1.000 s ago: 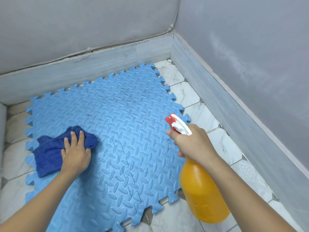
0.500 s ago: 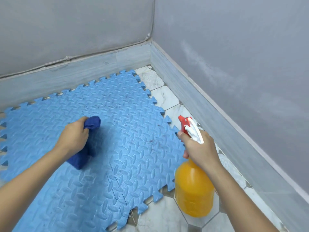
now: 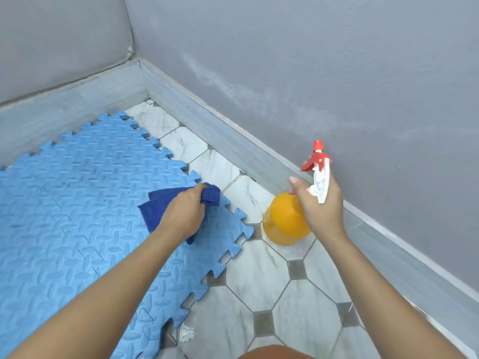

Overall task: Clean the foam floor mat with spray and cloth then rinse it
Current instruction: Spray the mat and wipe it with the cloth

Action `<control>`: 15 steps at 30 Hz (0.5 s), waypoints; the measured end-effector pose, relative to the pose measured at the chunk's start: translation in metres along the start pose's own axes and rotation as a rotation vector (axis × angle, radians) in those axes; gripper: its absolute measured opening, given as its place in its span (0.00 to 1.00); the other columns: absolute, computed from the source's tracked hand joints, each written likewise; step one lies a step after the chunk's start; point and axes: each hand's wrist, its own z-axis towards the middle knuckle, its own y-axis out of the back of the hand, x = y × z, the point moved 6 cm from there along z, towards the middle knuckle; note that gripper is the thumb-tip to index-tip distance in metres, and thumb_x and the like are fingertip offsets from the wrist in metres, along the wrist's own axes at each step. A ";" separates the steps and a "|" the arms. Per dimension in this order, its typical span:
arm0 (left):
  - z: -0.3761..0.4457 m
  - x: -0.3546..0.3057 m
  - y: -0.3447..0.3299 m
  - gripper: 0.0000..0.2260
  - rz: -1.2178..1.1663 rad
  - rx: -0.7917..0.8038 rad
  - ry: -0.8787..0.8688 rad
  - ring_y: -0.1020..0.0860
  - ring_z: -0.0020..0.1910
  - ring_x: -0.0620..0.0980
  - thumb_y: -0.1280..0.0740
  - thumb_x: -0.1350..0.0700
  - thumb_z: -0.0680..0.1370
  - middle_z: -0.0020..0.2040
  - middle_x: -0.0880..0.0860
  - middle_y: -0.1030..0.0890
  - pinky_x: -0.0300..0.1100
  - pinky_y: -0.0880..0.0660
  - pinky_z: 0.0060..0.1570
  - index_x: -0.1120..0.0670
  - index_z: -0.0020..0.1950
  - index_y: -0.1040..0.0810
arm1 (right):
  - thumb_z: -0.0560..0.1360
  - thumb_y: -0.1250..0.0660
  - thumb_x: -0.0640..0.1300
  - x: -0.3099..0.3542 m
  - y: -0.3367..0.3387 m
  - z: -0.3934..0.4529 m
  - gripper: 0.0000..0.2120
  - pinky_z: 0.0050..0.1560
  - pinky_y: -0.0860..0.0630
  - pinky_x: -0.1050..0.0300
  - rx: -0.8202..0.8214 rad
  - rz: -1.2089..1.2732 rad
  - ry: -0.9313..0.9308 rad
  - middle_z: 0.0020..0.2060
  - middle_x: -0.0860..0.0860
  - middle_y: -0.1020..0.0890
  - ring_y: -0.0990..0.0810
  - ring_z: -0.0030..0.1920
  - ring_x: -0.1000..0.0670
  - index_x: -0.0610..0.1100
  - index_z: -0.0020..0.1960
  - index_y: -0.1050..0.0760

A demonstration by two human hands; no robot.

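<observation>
A light blue foam mat (image 3: 77, 208) with interlocking edges lies on the tiled floor, filling the left of the view. My left hand (image 3: 185, 211) grips a dark blue cloth (image 3: 160, 203) bunched against the mat near its right edge. My right hand (image 3: 320, 203) holds an orange spray bottle (image 3: 282, 221) by its neck, just right of the mat. The bottle's red and white trigger head (image 3: 320, 169) points up toward the wall, and its base is at or just above the tiles.
White marble-look tiles (image 3: 259, 268) with small grey squares cover the floor right of the mat. Grey walls with a pale skirting board (image 3: 233, 141) meet in a corner behind the mat. A knee (image 3: 274, 352) shows at the bottom edge.
My left hand swept the cloth from the mat's left side across to its right edge. My right hand moved the bottle right, off the mat, and lowered it toward the tiles.
</observation>
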 end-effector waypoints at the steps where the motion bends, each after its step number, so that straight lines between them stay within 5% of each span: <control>1: -0.001 -0.006 -0.009 0.18 0.016 0.038 -0.018 0.23 0.51 0.61 0.45 0.65 0.77 0.54 0.58 0.20 0.48 0.29 0.43 0.54 0.64 0.29 | 0.71 0.26 0.53 -0.003 0.000 -0.001 0.12 0.38 0.28 0.56 0.010 -0.018 -0.036 0.33 0.52 0.20 0.22 0.36 0.52 0.55 0.46 0.29; 6: -0.008 0.005 -0.004 0.15 -0.080 0.064 0.072 0.24 0.46 0.58 0.47 0.64 0.78 0.50 0.57 0.20 0.47 0.30 0.40 0.55 0.61 0.28 | 0.64 0.33 0.71 -0.005 0.014 -0.007 0.27 0.41 0.27 0.54 0.259 -0.568 -0.259 0.41 0.49 0.21 0.21 0.46 0.45 0.49 0.45 0.27; 9: -0.013 0.035 0.022 0.12 -0.289 0.018 0.221 0.26 0.44 0.54 0.47 0.65 0.78 0.46 0.54 0.21 0.42 0.33 0.38 0.57 0.53 0.26 | 0.68 0.37 0.70 0.021 0.023 -0.025 0.28 0.36 0.34 0.54 0.581 -0.805 -0.370 0.34 0.50 0.24 0.26 0.36 0.49 0.44 0.34 0.31; 12: -0.025 0.064 0.056 0.14 -0.493 -0.098 0.348 0.25 0.46 0.52 0.47 0.63 0.79 0.48 0.51 0.21 0.38 0.31 0.39 0.54 0.55 0.24 | 0.66 0.37 0.72 0.061 0.005 -0.039 0.33 0.35 0.40 0.54 0.745 -0.813 -0.294 0.30 0.49 0.34 0.33 0.31 0.51 0.39 0.34 0.30; 15: -0.040 0.089 0.094 0.13 -0.685 -0.282 0.437 0.26 0.49 0.46 0.46 0.60 0.81 0.50 0.47 0.22 0.32 0.32 0.40 0.49 0.56 0.25 | 0.62 0.39 0.76 0.090 -0.046 -0.048 0.35 0.47 0.25 0.54 0.858 -0.729 -0.121 0.40 0.53 0.16 0.19 0.43 0.52 0.47 0.47 0.18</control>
